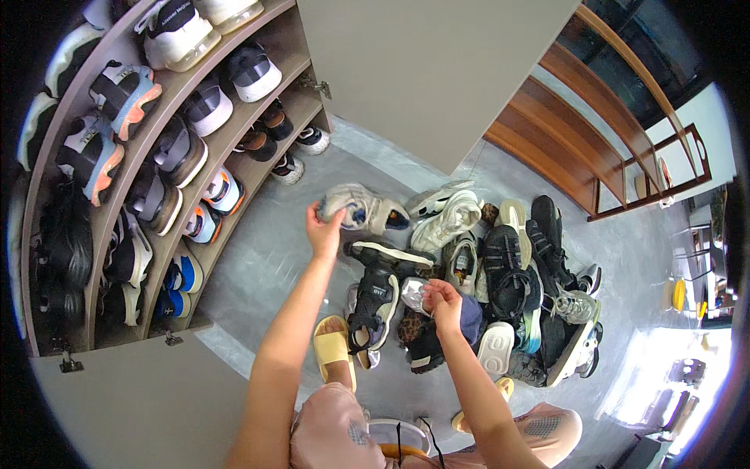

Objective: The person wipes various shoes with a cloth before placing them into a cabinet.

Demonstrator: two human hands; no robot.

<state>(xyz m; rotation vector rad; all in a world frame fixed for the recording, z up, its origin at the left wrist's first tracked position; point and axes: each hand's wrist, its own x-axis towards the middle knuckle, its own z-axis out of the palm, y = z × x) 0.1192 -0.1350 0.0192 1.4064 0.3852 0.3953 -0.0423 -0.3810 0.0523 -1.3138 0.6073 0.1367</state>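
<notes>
My left hand grips the end of a light grey and beige sneaker near the top of a shoe pile on the grey floor. Another beige shoe with a dark blue inside lies against it. My right hand is over the middle of the pile, its fingertips at a shiny silver shoe; whether they hold it, I cannot tell. Black sandals with pale soles lie between my arms. A white lace-up sneaker and black knit sneakers lie farther right.
An open shoe cabinet with several filled shelves curves along the left. Its grey doors stand at the top and bottom left. A brown wooden rack is at the upper right. My foot in a yellow slide is below the pile.
</notes>
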